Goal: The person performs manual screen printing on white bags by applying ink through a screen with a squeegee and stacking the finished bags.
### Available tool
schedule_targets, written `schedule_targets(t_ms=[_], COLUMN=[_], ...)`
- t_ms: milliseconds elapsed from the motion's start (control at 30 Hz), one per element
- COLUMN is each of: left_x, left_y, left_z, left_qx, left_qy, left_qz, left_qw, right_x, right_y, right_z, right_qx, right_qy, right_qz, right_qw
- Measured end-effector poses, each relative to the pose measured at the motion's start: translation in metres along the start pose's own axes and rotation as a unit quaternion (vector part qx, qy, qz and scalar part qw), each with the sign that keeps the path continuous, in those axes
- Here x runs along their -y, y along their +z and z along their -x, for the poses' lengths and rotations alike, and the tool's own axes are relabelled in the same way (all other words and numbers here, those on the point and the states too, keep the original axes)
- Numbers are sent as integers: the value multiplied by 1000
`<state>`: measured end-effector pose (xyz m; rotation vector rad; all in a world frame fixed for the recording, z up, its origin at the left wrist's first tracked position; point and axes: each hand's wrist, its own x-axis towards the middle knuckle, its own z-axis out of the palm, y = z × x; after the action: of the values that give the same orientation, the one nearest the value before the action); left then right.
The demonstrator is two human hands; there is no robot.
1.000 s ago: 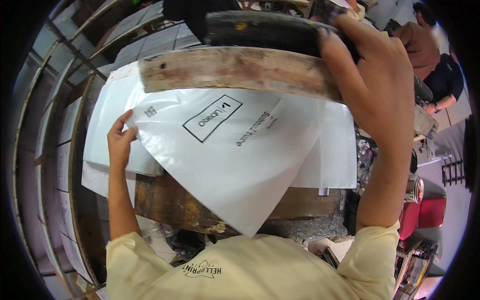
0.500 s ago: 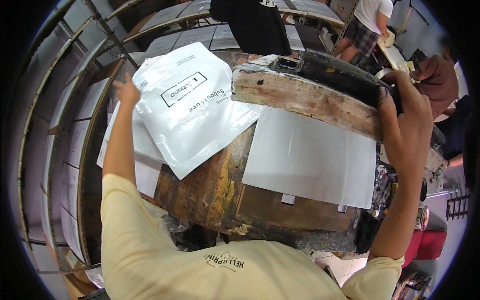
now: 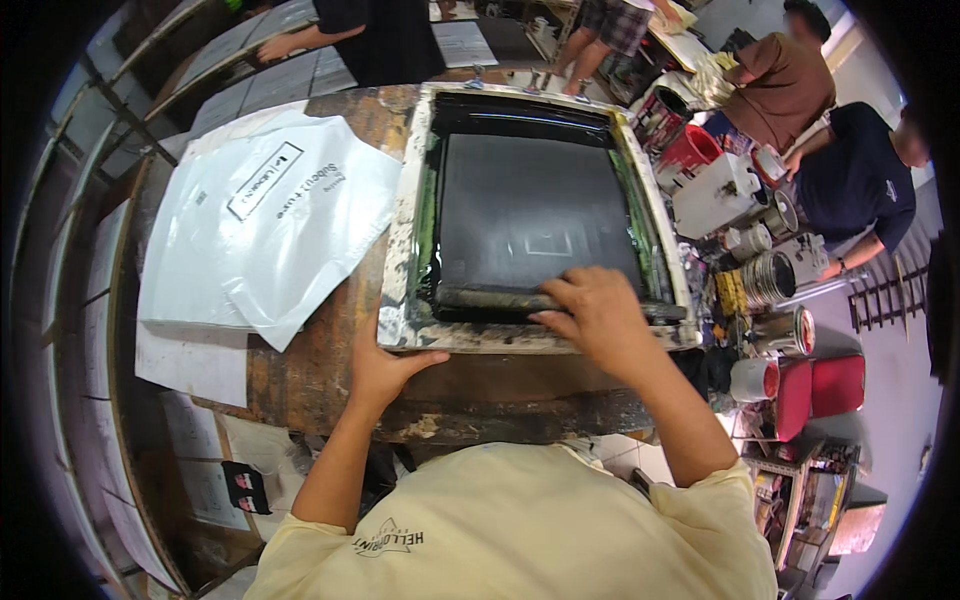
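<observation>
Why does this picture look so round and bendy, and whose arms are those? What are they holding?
There's no robot here, just a person's two bare hands. A wide fisheye camera on the person's head looks down, so straight edges bend near the rim. On the wooden table sits a pale, stained frame with a dark, shiny middle. The right hand holds a long dark bar inside it. The left hand is at its near left corner. To the left lies a shiny white sheet with dark printing.
</observation>
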<state>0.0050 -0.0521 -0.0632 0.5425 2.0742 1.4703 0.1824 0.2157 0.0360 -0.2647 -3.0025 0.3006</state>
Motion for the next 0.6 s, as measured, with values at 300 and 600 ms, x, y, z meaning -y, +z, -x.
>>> schedule_targets(t_ms=[300, 600], left_x=[48, 44], left_y=[10, 7], left_z=[1, 1], left_qx=[-89, -81], left_qy=[102, 69], left_qz=[-270, -268], left_qw=[953, 957], right_x=[1, -112], right_y=[78, 102], right_z=[20, -146], right_qx=[-30, -109], right_qy=[-17, -35], right_qz=[-2, 37], right_qw=[999, 993])
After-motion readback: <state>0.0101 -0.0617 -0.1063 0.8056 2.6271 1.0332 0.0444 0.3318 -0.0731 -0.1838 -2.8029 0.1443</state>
